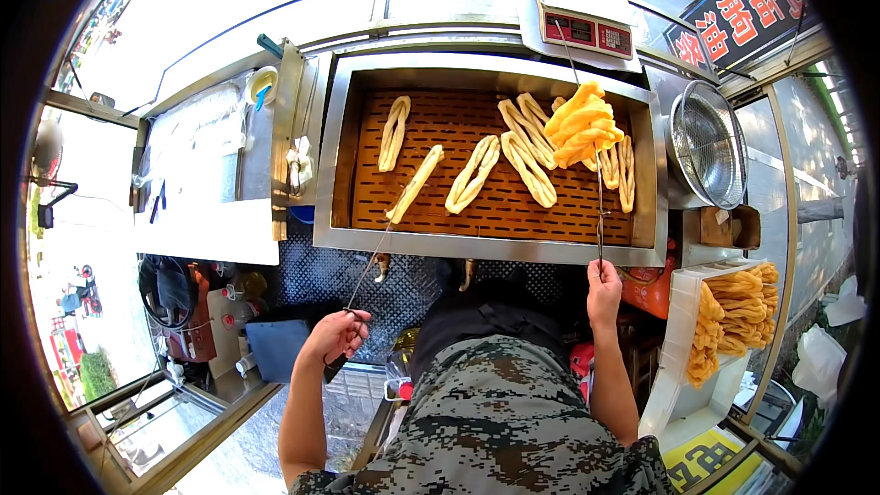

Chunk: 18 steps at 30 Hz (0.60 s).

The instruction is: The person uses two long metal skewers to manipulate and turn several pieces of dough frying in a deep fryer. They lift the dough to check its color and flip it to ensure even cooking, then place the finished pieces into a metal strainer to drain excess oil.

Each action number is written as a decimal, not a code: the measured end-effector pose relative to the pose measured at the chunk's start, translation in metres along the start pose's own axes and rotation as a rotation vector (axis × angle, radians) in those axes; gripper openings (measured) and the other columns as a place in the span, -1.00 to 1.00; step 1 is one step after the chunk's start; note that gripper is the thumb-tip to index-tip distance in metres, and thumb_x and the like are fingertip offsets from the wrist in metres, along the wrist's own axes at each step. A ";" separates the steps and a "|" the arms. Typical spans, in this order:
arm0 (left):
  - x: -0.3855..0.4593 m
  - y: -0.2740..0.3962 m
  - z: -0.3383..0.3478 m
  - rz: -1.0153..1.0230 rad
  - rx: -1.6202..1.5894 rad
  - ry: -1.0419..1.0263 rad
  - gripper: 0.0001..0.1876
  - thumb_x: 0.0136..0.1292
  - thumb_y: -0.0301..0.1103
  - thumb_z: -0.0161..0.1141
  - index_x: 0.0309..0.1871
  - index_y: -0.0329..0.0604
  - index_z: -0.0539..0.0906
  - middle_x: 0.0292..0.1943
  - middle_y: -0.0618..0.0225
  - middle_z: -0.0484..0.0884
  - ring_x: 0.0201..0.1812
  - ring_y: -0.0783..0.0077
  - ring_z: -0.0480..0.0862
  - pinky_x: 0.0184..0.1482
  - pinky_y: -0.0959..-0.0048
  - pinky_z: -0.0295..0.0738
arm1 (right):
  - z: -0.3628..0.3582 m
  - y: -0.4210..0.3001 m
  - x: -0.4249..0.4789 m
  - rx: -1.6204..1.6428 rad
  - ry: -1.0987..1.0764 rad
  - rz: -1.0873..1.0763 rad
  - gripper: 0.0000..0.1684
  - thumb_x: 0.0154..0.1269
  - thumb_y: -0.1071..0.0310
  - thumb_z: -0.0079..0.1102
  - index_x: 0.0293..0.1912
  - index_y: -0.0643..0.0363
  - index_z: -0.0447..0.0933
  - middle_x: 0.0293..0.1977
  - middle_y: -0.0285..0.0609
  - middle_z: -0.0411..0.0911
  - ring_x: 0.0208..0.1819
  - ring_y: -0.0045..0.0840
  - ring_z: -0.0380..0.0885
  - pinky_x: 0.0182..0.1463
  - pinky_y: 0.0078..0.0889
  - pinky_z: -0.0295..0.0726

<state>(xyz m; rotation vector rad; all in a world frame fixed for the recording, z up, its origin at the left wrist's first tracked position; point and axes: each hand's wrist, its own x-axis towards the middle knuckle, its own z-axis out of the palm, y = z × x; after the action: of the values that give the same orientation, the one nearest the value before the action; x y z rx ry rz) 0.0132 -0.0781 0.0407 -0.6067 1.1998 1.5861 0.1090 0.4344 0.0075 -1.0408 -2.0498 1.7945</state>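
Observation:
My left hand (337, 338) grips the handle end of a thin metal rod (364, 273). The rod's far end meets a pale dough twist (415, 184) in the fryer. In my right hand (603, 294) is a second metal rod (600, 223), angled away from me. A bunch of golden fried dough twists (583, 125) hangs on it, above the right side of the frying vat (481, 239). A thin tip pokes out beyond the bunch. Several paler looped twists (473, 174) lie apart in the brown oil over a slotted plate; the bunch hides some.
Beyond the vat stands a digital scale (584, 10). A wire strainer (708, 144) rests in a metal bowl at right. Below it, a white plastic crate (677, 330) holds fried twists (742, 306). A white worktop (206, 234) lies left, and taps (468, 273) jut from the vat's front.

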 end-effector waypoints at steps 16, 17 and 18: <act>0.051 0.032 0.023 0.055 0.130 0.100 -0.72 0.52 -0.30 -0.15 0.05 -0.27 0.50 -0.39 0.35 0.60 -0.57 0.63 0.51 -0.63 0.62 0.47 | 0.011 -0.004 -0.016 -0.092 0.069 0.003 -0.80 0.47 0.30 0.12 -0.24 0.24 0.50 -0.50 -0.56 0.26 -0.47 -0.86 0.15 -0.43 -0.70 0.15; 0.054 0.032 0.023 0.052 0.170 0.119 -0.73 0.51 -0.30 -0.14 0.05 -0.27 0.50 -0.39 0.36 0.60 -0.57 0.64 0.51 -0.63 0.62 0.47 | 0.010 -0.003 -0.016 -0.103 0.078 0.000 -0.80 0.47 0.30 0.12 -0.25 0.24 0.50 -0.50 -0.56 0.25 -0.47 -0.86 0.14 -0.43 -0.69 0.15; 0.057 0.031 0.023 0.050 0.208 0.137 -0.73 0.51 -0.30 -0.13 0.05 -0.26 0.50 -0.40 0.36 0.59 -0.58 0.64 0.50 -0.63 0.62 0.46 | 0.011 -0.004 -0.017 -0.102 0.083 0.004 -0.79 0.47 0.29 0.12 -0.25 0.24 0.50 -0.50 -0.56 0.25 -0.48 -0.85 0.14 -0.43 -0.69 0.15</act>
<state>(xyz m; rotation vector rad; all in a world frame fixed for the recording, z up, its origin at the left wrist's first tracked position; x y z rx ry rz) -0.0322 -0.0327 0.0143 -0.5601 1.4719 1.4557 0.1132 0.4147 0.0138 -1.1277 -2.1091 1.6349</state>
